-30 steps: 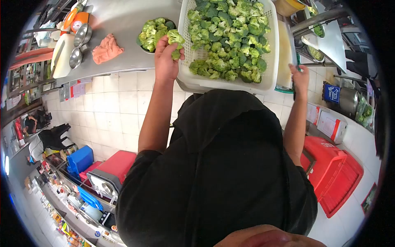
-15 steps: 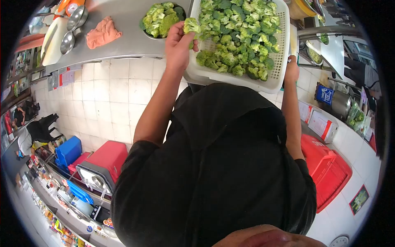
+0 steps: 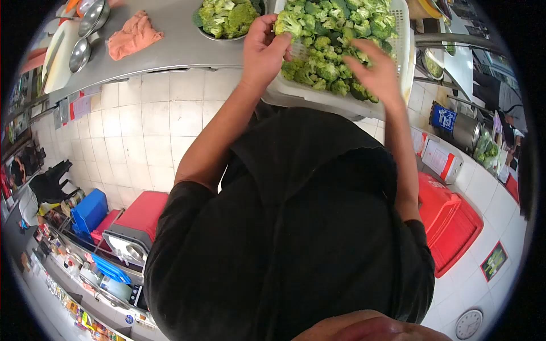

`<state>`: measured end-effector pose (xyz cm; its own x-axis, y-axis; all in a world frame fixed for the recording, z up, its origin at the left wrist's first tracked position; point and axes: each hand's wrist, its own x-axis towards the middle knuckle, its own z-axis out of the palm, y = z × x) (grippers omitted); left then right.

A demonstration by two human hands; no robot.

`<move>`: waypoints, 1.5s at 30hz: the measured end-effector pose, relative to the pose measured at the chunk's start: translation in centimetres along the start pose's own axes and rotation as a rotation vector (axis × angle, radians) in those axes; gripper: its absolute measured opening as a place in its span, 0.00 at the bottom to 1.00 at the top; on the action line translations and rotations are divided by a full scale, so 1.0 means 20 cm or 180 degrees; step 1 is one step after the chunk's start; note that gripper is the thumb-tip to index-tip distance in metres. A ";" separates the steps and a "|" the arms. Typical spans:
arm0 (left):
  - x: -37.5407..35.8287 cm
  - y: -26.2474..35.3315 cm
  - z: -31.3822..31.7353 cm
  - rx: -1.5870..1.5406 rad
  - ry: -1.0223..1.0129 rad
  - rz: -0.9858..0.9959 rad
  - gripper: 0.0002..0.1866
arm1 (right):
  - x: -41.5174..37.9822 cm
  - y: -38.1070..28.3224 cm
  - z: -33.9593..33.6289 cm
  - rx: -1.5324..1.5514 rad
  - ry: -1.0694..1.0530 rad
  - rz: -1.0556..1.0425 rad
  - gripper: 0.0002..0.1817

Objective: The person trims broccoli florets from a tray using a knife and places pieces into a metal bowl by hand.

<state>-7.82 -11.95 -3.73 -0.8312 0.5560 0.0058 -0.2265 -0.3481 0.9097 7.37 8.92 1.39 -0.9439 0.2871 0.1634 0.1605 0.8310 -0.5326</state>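
Observation:
Between the thumb and fingers of my left hand [image 3: 265, 52] is a broccoli floret [image 3: 288, 24], held over the left edge of the white perforated tray [image 3: 402, 57]. Many cut broccoli pieces [image 3: 327, 63] fill the tray. My right hand [image 3: 372, 71] hovers over the tray's right part, its fingers apart and slightly blurred, with nothing visible in them. A metal bowl with larger broccoli pieces [image 3: 227, 20] stands on the steel counter [image 3: 176, 34], left of the tray.
On the counter's left lie an orange cloth [image 3: 134, 35], metal bowls [image 3: 81, 55] and a white cutting board [image 3: 60, 57]. Red bins [image 3: 449, 221] stand at the lower right, red and blue containers [image 3: 90, 211] at the lower left. Another person [image 3: 31, 204] is at the far left.
My right hand has come from beside the tray's right edge to above the broccoli, its fingers now spread. My left hand has moved right with the floret, over the tray's edge.

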 end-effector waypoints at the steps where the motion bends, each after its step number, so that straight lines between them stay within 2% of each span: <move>1: 0.00 0.00 0.00 0.0015 0.0005 -0.0035 0.20 | 0.06 -0.09 0.09 0.0042 -0.0439 -0.0138 0.25; 3: 0.00 0.01 0.00 0.0058 0.0017 -0.0062 0.21 | 0.17 -0.17 0.30 -0.0136 -0.1332 -0.0333 0.27; 5: 0.00 0.01 -0.01 0.0167 0.0041 -0.0090 0.19 | 0.20 -0.13 0.53 -0.0081 -0.1923 -0.0620 0.31; 8: -0.02 0.03 0.00 0.0162 0.0045 -0.0158 0.19 | 0.25 -0.15 0.49 -0.0257 -0.2131 -0.0738 0.29; 9: -0.03 0.03 0.00 0.0138 0.0031 -0.0202 0.19 | 0.26 -0.14 0.48 -0.0514 -0.2403 -0.0779 0.28; 11: -0.03 -0.01 0.00 0.0701 -0.0069 0.0044 0.18 | 0.27 -0.09 0.44 -0.1022 -0.2944 -0.0846 0.28; 12: -0.04 -0.02 0.02 0.0981 -0.0117 0.0157 0.18 | 0.25 -0.06 0.42 -0.1068 -0.2897 -0.0941 0.27; 15: -0.06 -0.02 0.06 0.2243 -0.0136 0.1316 0.19 | 0.21 -0.01 0.34 -0.1291 -0.2723 -0.1221 0.26; 17: -0.07 -0.02 0.06 0.2232 -0.0181 0.1305 0.20 | 0.25 -0.01 0.23 -0.1517 -0.2561 -0.1378 0.23; 19: -0.06 -0.05 0.04 0.2110 -0.0253 0.1331 0.20 | 0.30 0.03 0.08 -0.1707 -0.1795 -0.1435 0.20; 21: -0.06 -0.05 0.04 0.2181 -0.0278 0.1288 0.20 | 0.41 0.23 -0.06 -0.1474 -0.1795 -0.0988 0.17; 24: -0.05 -0.07 0.04 0.2125 -0.0318 0.1211 0.20 | 0.39 0.32 -0.28 -0.1107 -0.1040 -0.0225 0.17; 27: -0.06 -0.06 0.04 0.2120 -0.0340 0.1194 0.20 | 0.20 0.32 -0.23 -0.0841 -0.0912 0.0256 0.21; 28: -0.06 -0.06 0.04 0.2143 -0.0350 0.1205 0.20 | 0.13 0.28 -0.19 -0.0594 -0.1229 0.0592 0.36; 31: -0.05 -0.06 0.03 0.2096 -0.0381 0.1077 0.20 | -0.10 0.18 0.04 -0.1026 -0.1284 0.1031 0.51; 34: -0.05 -0.06 0.02 0.2106 -0.0426 0.1077 0.20 | -0.14 0.09 0.13 -0.0724 -0.0888 0.1194 0.62; 40: -0.05 -0.06 0.02 0.2124 -0.0476 0.1138 0.20 | -0.11 0.11 0.17 -0.0430 -0.0795 0.0680 0.62; 45: -0.06 -0.05 0.04 0.2046 -0.0421 0.1079 0.20 | 0.00 0.10 0.19 -0.0211 -0.0757 0.1292 0.60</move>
<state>-6.24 -11.61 -4.21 -0.7254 0.5969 0.3428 0.4078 -0.0286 0.9126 6.61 8.84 -2.77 -0.8397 0.4843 -0.2458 0.5409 0.7050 -0.4586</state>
